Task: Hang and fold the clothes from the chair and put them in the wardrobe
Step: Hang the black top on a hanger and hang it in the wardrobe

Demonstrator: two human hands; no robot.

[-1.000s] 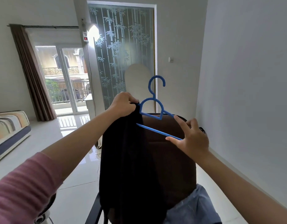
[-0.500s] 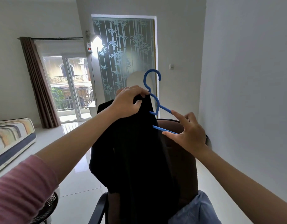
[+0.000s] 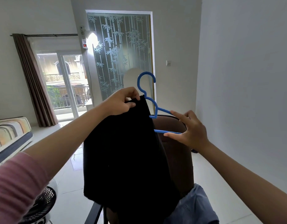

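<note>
My left hand (image 3: 121, 101) is raised in front of me, fingers and thumb curled tight on the top edge of a black garment (image 3: 123, 152), pinching the fabric right beside the neck of a blue plastic hanger (image 3: 151, 104). My right hand (image 3: 190, 130) holds the hanger's right end: the index finger lies stretched along the sloping upper arm, the thumb presses up under the straight lower bar, and the other fingers are loosely bent behind. The hanger sits tilted, its hook up and leaning slightly left, its right shoulder dropping toward my right hand. Its left half is hidden inside or behind the black cloth; I cannot tell how far it reaches.

The garment hangs from my left hand in a broad dark sheet, covering most of the brown chair back (image 3: 176, 152) behind it. Down at the lower right a grey-blue piece of clothing (image 3: 194, 206) lies on the chair. A black armrest (image 3: 95, 212) shows at the lower edge.

Further out, a black fan grille (image 3: 41, 206) stands on the white tiled floor (image 3: 67, 180) at lower left, a striped mattress (image 3: 9, 131) lies along the left wall, and a brown curtain (image 3: 34, 81) hangs beside the glass balcony door (image 3: 65, 83). Straight ahead is a frosted glass panel with a bamboo pattern (image 3: 120, 50).
</note>
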